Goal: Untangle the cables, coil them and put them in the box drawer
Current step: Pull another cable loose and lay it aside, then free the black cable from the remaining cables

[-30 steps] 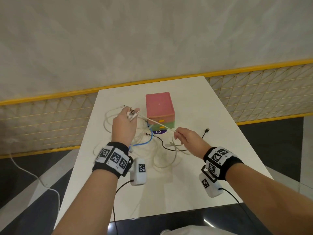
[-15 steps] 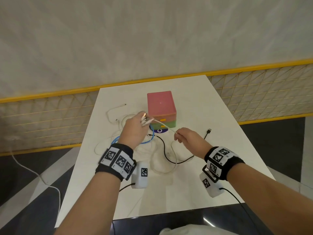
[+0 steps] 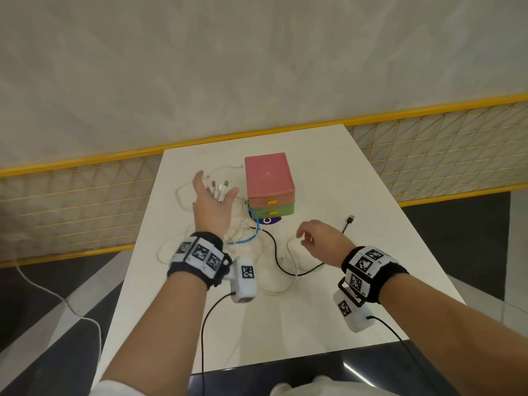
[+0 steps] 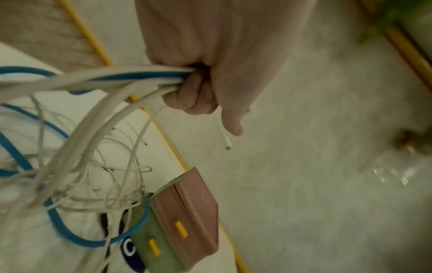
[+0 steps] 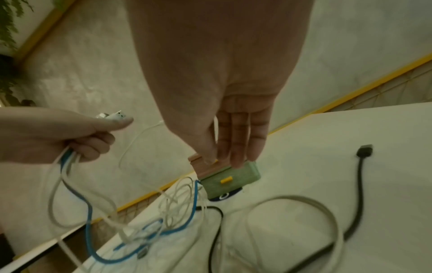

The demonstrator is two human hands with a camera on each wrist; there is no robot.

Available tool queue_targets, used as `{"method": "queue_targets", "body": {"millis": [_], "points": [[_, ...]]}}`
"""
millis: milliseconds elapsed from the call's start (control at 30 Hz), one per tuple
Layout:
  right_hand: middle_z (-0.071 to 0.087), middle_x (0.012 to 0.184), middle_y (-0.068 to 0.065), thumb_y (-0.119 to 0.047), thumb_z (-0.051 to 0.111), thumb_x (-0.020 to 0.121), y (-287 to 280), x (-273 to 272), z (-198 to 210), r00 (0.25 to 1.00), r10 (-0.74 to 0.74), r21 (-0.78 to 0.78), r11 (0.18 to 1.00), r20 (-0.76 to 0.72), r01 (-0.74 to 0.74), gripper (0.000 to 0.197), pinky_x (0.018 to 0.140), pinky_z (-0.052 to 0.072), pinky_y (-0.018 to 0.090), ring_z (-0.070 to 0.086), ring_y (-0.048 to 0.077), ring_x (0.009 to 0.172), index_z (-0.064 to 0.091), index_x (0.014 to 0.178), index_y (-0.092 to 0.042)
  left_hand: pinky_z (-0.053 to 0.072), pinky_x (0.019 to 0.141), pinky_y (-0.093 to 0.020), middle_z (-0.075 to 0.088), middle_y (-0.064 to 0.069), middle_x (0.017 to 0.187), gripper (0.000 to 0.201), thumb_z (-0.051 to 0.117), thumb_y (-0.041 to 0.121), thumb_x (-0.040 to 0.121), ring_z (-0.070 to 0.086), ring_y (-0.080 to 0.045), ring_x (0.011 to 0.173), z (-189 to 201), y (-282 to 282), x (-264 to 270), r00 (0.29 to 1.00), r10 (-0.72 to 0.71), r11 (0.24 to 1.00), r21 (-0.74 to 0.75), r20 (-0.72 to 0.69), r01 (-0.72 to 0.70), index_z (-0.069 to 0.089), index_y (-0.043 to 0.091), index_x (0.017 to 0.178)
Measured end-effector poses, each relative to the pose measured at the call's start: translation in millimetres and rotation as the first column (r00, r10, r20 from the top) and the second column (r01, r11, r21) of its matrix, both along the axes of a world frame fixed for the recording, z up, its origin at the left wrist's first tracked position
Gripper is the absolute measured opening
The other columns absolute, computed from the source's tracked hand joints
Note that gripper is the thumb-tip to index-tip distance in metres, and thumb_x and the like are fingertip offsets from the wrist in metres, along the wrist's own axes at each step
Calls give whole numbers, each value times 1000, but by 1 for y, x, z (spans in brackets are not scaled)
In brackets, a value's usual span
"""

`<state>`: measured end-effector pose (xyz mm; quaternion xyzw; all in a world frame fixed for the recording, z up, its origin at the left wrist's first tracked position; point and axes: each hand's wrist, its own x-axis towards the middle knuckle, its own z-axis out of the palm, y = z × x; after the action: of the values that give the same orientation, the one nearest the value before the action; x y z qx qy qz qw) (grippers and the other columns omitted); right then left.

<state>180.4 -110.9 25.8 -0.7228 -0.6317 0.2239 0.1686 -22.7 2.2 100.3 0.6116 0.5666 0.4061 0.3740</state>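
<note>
A bundle of cables (image 4: 98,81) was held in the left hand (image 3: 213,208), raised above the white bench (image 3: 357,195) just left of the box (image 3: 270,178). The grip of that hand was closed round the bundle: the lower fingers (image 4: 191,97) were curled about several white cables and one blue cable (image 5: 91,229), while the thumb and the little finger were spread out. A cluster of plug ends (image 3: 219,189) was seen standing out beyond the palm. From the hand the cables were seen to hang down into a tangled heap (image 3: 243,227) lying on the bench beside the box.

The right hand (image 3: 321,241) was held above the bench, near its right half, with nothing in it. Its grip was loose, the fingers (image 5: 236,140) hanging nearly straight.

A black cable (image 3: 278,258) was laid across the bench beneath the right hand, its plug (image 3: 351,218) lying apart to the right. A white loop (image 5: 299,201) was laid beside it.

The box was stood toward the far end of the bench, a pink part above a green part, with both yellow-handled drawers (image 3: 273,207) shut. A dark round sticker (image 3: 267,220) was partly covered by its front edge.
</note>
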Motion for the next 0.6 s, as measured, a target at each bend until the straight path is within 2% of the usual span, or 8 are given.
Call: {"method": "queue_targets", "body": {"millis": [67,133,233,300,367,433,500,600], "points": [[52,98,1,-14,49,90,-1,0,-12,998,20,-109,994,64,-13,17,80,44,27,59,23,93,61,103,-15,36,91,-23,55,3,124,55,68,43,87,51,-18,117,3,4,-5,1000,-29,1000,5,4,29,44,22,132],[56,108,5,-13,49,88,-1,-4,-24,995,36,-208,978,94,-15,19,82,44,27,58,24,99,61,103,-15,38,82,-26,60,7,97,38,59,49,91,57,-20,101,1,3,-3,998,-47,999,-4,-30,47,57,15,108],[56,117,8,-15,51,89,2,-12,-38,990,63,-303,953,122,-23,22,89,43,29,55,26,108,60,109,-14,45,77,-36,65,-12,88,43,50,47,95,60,-29,86,-11,-4,0,996,-83,996,19,-29,84,60,5,91],[54,119,9,-23,55,88,5,-18,-45,987,75,-321,947,145,-25,25,95,44,33,54,27,110,58,112,-15,45,69,-35,64,-13,82,39,50,45,96,57,-24,71,-18,-13,2,993,-122,993,-6,-6,122,60,7,89],[54,118,10,-27,58,87,7,-23,-50,981,94,-350,936,170,-29,28,94,46,38,55,29,108,56,112,-14,39,57,-27,58,-1,69,28,49,41,98,47,-10,54,-23,-23,2,985,-170,984,-46,22,171,59,17,88],[54,116,11,-26,58,87,7,-27,-55,972,115,-379,925,206,-30,29,91,47,40,56,31,105,53,111,-11,37,54,-24,55,7,65,17,50,37,99,45,-6,52,-30,-29,2,978,-203,977,-60,43,206,59,25,95],[57,115,12,-21,54,89,6,-28,-61,970,100,-361,932,223,-13,27,88,49,40,57,31,103,49,113,-12,38,54,-23,54,11,69,14,50,35,99,45,-9,54,-35,-32,0,968,-233,969,-61,90,239,59,27,106],[60,114,12,-16,45,91,3,-27,-66,968,90,-340,941,235,-5,26,87,49,39,59,30,101,49,117,-12,35,46,-20,51,10,72,7,52,30,99,39,-11,48,-37,-37,-5,957,-247,962,-84,151,261,57,26,101]]}}
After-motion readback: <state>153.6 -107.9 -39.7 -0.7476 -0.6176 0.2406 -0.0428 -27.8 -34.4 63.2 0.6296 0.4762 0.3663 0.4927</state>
